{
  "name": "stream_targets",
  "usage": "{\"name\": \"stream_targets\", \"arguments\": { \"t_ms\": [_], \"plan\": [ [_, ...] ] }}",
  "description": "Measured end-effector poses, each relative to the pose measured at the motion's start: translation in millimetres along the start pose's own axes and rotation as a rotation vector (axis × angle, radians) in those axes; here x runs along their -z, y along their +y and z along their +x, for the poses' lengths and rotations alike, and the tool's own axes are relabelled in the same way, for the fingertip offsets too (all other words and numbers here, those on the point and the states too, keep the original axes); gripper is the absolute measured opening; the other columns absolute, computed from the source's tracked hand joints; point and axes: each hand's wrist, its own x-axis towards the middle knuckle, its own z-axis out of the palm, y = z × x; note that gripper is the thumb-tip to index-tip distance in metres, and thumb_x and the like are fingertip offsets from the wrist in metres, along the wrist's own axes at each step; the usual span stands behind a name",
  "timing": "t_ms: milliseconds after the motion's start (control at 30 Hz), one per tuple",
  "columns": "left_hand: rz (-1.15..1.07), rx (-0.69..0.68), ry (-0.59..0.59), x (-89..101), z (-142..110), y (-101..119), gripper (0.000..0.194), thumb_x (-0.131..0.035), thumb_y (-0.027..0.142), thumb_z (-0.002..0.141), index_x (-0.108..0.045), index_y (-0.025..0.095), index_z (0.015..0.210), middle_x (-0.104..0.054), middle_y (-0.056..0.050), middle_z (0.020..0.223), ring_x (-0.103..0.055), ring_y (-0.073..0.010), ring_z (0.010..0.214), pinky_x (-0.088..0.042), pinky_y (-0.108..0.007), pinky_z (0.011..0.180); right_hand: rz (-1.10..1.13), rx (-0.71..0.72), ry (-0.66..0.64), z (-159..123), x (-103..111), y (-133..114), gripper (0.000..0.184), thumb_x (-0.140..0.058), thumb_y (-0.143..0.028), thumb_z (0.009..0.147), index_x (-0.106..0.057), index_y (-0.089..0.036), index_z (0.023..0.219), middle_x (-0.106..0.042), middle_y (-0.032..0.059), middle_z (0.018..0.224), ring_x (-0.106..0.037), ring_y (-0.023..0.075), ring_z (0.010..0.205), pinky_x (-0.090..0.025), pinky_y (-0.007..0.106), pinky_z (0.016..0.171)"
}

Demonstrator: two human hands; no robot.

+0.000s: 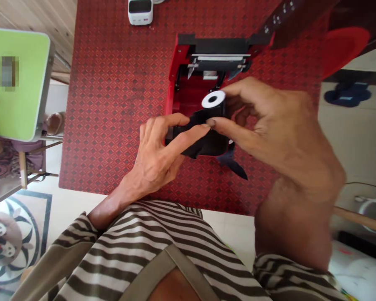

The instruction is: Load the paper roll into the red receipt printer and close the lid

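Note:
An opened red and black machine [171,94], apparently a printer, lies on the red patterned table in front of me. My right hand [269,121] grips a roll of black ribbon [217,110] with a white ring-shaped end over the machine's open body. My left hand [159,146] reaches in from the left, its thumb tip meeting the right thumb at the loose black ribbon [191,140]. Left index and thumb rest on this dark sheet; how firmly they pinch it is partly hidden. A strip of dark film [233,165] hangs at the machine's near right edge.
A small white device [140,12] stands at the table's far edge. The machine's raised lid [222,44] stands behind the hands. On the left is a green-topped small table [19,104] with a person beside it. A red round object [347,48] and dark slippers [347,94] are at right.

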Motion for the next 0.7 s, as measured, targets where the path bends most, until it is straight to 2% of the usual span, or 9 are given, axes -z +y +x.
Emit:
{"name": "stream_targets", "arguments": {
  "t_ms": [133,267,400,533,700],
  "plan": [
    [-0.018,0.011,0.036,4.9,-8,-14,0.043,-0.077,0.029,0.119,-0.083,0.049,0.157,-0.076,-0.01,0.162,-0.072,-0.042,0.135,-0.065,-0.072,0.115,-0.11,0.067,-0.022,6,-16,-8,0.019,-0.087,-0.029,0.11,-0.084,-0.036,0.128,-0.087,0.0049,0.121,-0.087,0.0405,0.125,-0.072,0.063,0.122],
    [0.039,-0.05,0.039,6.2,-3,-22,0.028,-0.074,0.029,0.121,-0.085,0.045,0.142,-0.081,-0.01,0.154,-0.075,-0.0407,0.129,-0.064,-0.069,0.106,-0.213,0.076,-0.014,9,-32,-10,0.007,-0.077,-0.033,0.119,-0.08,-0.033,0.124,-0.08,0.0101,0.117,-0.081,0.0447,0.142,-0.072,0.062,0.125],
    [0.04,-0.03,0.022,4.2,8,-24,0.017,-0.074,0.03,0.127,-0.087,0.037,0.136,-0.087,-0.008,0.138,-0.077,-0.035,0.121,-0.059,-0.061,0.109,-0.334,0.012,-0.025,16,-41,-14,0.004,-0.071,-0.031,0.119,-0.075,-0.03,0.12,-0.075,0.0111,0.111,-0.082,0.0464,0.136,-0.07,0.063,0.124],
    [0.003,0.046,-0.073,5.5,12,-27,0.023,-0.071,0.032,0.127,-0.09,0.04,0.136,-0.086,-0.006,0.134,-0.075,-0.0363,0.127,-0.057,-0.065,0.124,-0.393,0.025,-0.057,22,-47,-13,0.005,-0.071,-0.031,0.118,-0.07,-0.031,0.113,-0.075,0.0101,0.105,-0.082,0.0412,0.122,-0.07,0.061,0.121],
    [0.075,0.02,-0.015,6.6,14,-29,0.019,-0.072,0.034,0.128,-0.09,0.038,0.132,-0.087,-0.006,0.126,-0.077,-0.0348,0.12,-0.06,-0.062,0.11,-0.407,0.013,-0.104,34,-51,-5,0.015,-0.077,-0.032,0.116,-0.068,-0.033,0.104,-0.081,0.0121,0.108,-0.079,0.0395,0.121,-0.07,0.059,0.119]
  ]
}}
